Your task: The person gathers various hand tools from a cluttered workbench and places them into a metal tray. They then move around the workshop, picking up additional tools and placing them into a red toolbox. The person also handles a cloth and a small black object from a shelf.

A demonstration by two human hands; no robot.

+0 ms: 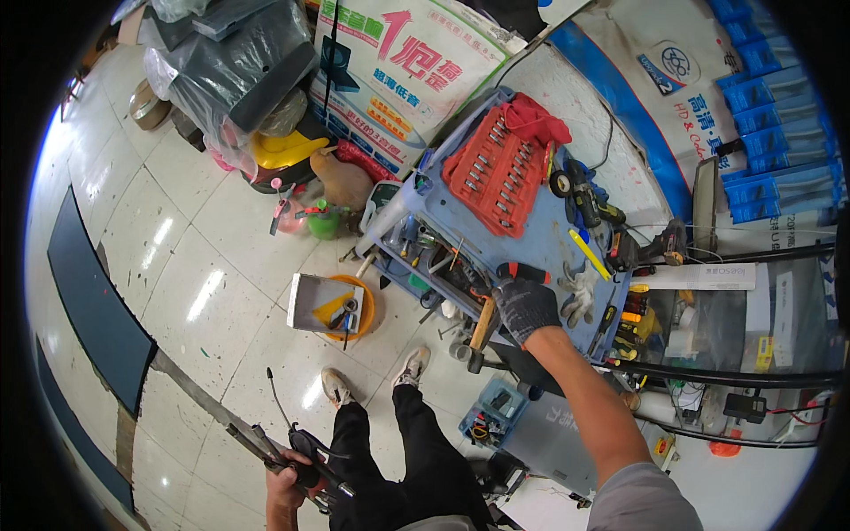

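At the lower left, my bare left hand is closed around a bundle of metal rods and black parts. A thin bent cable sticks up from it; its exact kind is unclear. My right hand, in a dark grey glove, is at the near edge of the blue tool cart. Its fingers curl downward, and what they grip, if anything, is hidden. Just beyond the fingers lies an orange-and-black handle. Beside the hand, a wooden-handled hammer hangs at the cart's side.
On the cart lie a red socket set case, a pale glove, a yellow strip and a cordless drill. A white box rests on an orange bucket. A blue bin stands on the floor.
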